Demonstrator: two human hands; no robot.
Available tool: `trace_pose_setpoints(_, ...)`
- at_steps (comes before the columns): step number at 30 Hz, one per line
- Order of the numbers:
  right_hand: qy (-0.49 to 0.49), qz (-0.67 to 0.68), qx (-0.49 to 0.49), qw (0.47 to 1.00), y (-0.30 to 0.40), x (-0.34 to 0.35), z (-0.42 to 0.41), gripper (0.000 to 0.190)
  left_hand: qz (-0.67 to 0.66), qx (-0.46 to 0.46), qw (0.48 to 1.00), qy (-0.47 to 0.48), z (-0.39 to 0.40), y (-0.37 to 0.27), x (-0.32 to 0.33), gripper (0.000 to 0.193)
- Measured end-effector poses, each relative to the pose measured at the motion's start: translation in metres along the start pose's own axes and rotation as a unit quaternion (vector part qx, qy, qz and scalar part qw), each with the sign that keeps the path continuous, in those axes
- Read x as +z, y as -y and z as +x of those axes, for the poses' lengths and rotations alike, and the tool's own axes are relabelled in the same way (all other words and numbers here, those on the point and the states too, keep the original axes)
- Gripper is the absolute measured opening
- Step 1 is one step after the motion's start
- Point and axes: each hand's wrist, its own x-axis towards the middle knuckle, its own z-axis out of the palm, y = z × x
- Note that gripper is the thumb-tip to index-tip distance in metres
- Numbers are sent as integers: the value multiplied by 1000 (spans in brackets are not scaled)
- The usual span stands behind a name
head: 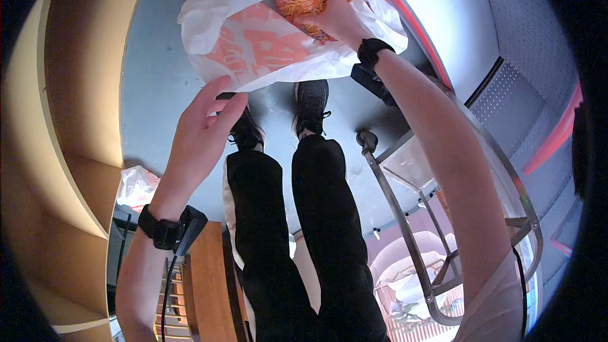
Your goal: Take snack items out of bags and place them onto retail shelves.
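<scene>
A white translucent plastic bag with red printing gapes in front of me, above the floor. Inside it lies a shiny snack packet with orange stick-like pieces pictured on it. My right hand reaches into the bag and grips this packet; its fingertips are partly hidden. At the bag's lower left rim is my left hand, its thumb and fingers spread. Its index fingertip meets the plastic, with no firm hold to be seen. Each wrist wears a black strapped device.
Beige shelving rises along the left. A second white plastic bag sits beside it, lower left. On the right stands a metal-framed cart with a castor. My black shoes are on the blue-grey floor below the bag.
</scene>
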Motion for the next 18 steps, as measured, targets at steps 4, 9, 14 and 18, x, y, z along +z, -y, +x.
trace_pose_setpoints(4, -67, -5, 33, 997, 17, 13, -2, 86, -4, 20, 1000, -16, -2, 16, -5, 52)
trace_pose_setpoints(9, -72, -24, -28, 997, 17, 9, 2, 86, -35, -13, 999, -18, -5, 6, -2, 50)
trace_pose_setpoints(14, -39, 40, -62, 997, 19, 9, 1, 80, -11, 18, 1000, -22, 0, 3, 0, 51)
trace_pose_setpoints(18, -13, 34, -37, 999, 33, -2, -17, 71, -2, 30, 999, -29, 1, -3, 4, 51)
